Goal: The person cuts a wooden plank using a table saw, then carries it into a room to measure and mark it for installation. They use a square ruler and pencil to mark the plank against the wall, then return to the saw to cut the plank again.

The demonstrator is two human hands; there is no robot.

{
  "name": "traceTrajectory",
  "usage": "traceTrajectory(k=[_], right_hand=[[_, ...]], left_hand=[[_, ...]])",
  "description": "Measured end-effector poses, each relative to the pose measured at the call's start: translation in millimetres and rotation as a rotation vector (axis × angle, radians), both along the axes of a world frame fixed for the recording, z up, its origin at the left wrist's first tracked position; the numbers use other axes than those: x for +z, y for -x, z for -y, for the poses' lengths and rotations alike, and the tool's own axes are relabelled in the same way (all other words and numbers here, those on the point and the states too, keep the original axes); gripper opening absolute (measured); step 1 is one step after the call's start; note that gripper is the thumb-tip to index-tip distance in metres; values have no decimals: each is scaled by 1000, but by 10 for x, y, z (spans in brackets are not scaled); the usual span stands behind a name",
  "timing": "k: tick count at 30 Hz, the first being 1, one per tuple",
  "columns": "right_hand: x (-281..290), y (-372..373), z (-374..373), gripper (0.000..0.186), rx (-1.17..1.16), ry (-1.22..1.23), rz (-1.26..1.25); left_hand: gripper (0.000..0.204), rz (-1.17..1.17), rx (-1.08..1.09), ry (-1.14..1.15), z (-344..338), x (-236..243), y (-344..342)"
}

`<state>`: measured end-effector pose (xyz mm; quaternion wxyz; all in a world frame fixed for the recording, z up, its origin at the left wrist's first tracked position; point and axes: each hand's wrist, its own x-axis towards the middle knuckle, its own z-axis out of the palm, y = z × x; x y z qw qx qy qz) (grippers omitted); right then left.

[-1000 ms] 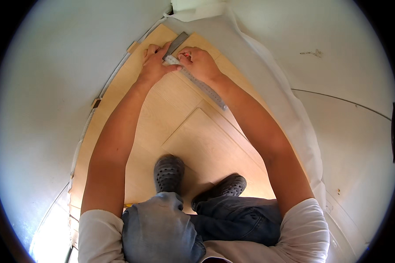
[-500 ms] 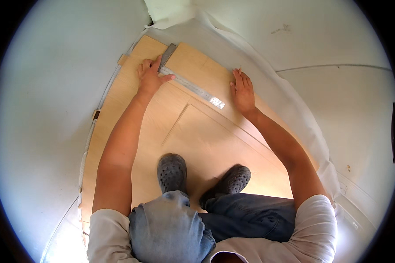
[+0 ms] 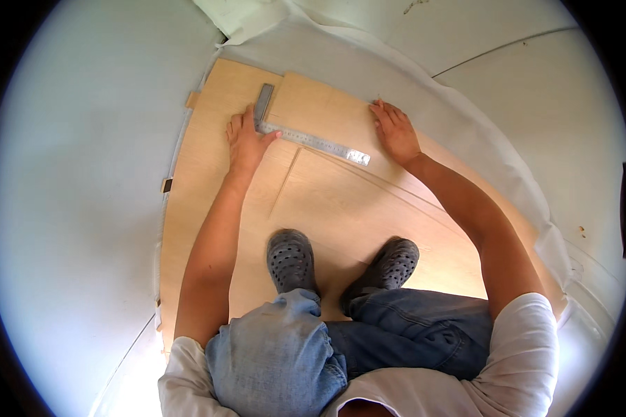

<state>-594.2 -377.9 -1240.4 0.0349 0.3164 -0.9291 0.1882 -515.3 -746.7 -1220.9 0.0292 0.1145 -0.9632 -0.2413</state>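
Note:
My left hand is open, fingers spread, at the corner of a metal try square lying on the pale wooden boards. Its short dark-grey arm points away from me along the left edge of a short board; the graduated blade runs rightward along that board's near edge. My right hand rests near this board's upper right edge, right of the blade and apart from it. Its fingers are loosely curled, with a small thin thing at the tips that I cannot make out.
Curved pale walls surround the boards. A loose whitish sheet runs along the upper and right edges. Small wooden blocks sit along the left edge. My grey perforated clogs stand on the boards, below the square.
My right hand has left the square's blade and moved right to the board's edge. My left hand stays at the square's corner. The view has shifted, putting the boards farther right in the picture.

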Motion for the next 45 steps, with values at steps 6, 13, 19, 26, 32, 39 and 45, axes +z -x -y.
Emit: traceTrajectory(k=[6,13,19,26,32,39,45], right_hand=[[-58,29,-43,39,-9,12,-9],[28,12,-36,36,-11,26,-15],[69,13,-12,35,-6,28,-25],[32,37,26,37,2,33,13],[13,34,57,40,55,46,-13],[10,20,83,41,71,11,-24],[60,17,108,41,72,-1,10]], left_hand=[[63,-125,-358,157,49,111,-74],[43,-32,-458,209,115,265,-106],[41,73,-496,209,151,291,-184],[36,424,-187,-141,129,205,-393],[21,378,307,-1028,21,12,-220],[20,185,513,-1388,-319,-132,695],[19,111,685,-1491,-664,-95,1209]])
